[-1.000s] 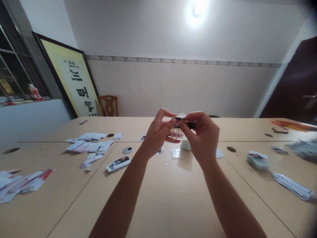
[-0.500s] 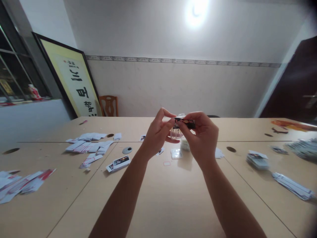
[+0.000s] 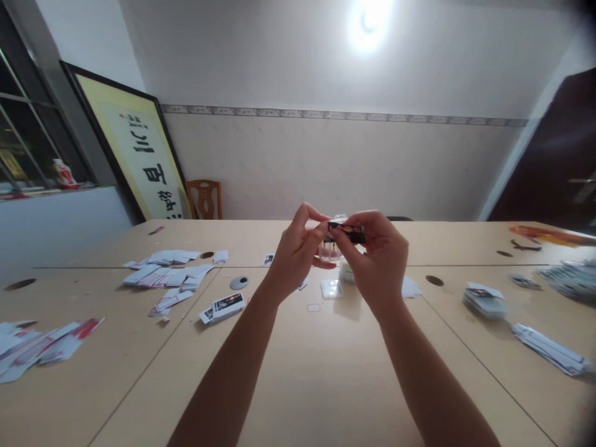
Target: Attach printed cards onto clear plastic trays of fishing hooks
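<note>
Above the far part of the table, both hands meet around a small clear plastic case [image 3: 328, 252] with slim contents I cannot make out. My left hand [image 3: 295, 251] is closed around the left side of the case, fingers behind and thumb in front. A dark printed label [image 3: 352, 233] lies across the upper front of the case. My right hand [image 3: 382, 257] pinches this label, its thumb pressed on the front. Both thumbs touch the label near its left end; whether it sticks to the case I cannot tell.
A flat clear case [image 3: 331, 288] lies beneath the hands. White paper strips [image 3: 161, 275] and a stack of printed labels [image 3: 228, 303] are on the left. To the right are stacked clear cases [image 3: 484, 302] and a long paper bundle [image 3: 549, 349].
Both hands stay together with the case and label, shifted very slightly left. The right hand has moved a little closer to the left one.
</note>
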A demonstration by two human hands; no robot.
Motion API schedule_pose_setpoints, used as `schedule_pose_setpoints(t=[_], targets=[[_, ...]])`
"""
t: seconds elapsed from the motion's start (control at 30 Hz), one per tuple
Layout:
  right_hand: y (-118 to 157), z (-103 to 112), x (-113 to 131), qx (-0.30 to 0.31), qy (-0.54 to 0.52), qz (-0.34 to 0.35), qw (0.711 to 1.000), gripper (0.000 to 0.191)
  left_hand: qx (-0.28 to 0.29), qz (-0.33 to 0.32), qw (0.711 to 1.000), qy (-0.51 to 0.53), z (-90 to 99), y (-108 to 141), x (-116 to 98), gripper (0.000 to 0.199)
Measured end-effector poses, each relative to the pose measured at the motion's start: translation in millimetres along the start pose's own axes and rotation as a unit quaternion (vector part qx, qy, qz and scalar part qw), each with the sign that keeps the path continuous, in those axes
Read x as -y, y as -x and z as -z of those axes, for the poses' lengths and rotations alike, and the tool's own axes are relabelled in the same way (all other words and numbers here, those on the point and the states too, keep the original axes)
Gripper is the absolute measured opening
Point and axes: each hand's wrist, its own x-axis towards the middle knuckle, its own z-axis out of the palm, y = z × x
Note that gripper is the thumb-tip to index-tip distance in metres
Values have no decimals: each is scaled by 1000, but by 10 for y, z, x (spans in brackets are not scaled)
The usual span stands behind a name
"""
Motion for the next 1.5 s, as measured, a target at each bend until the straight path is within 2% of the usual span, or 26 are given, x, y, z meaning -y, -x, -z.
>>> schedule_pose_setpoints(t=[0.47, 1.27, 1.5], targets=[[-15, 12, -51, 16, 32, -9, 999, 14, -44, -40, 996, -72, -24, 21, 64, 24], [-42, 54, 12, 12, 79, -37, 996, 12, -45, -43, 994, -91, 7, 18, 52, 25], [-88, 108, -26, 11, 30, -42, 999, 18, -45, -31, 996, -63, 42, 12, 30, 23]])
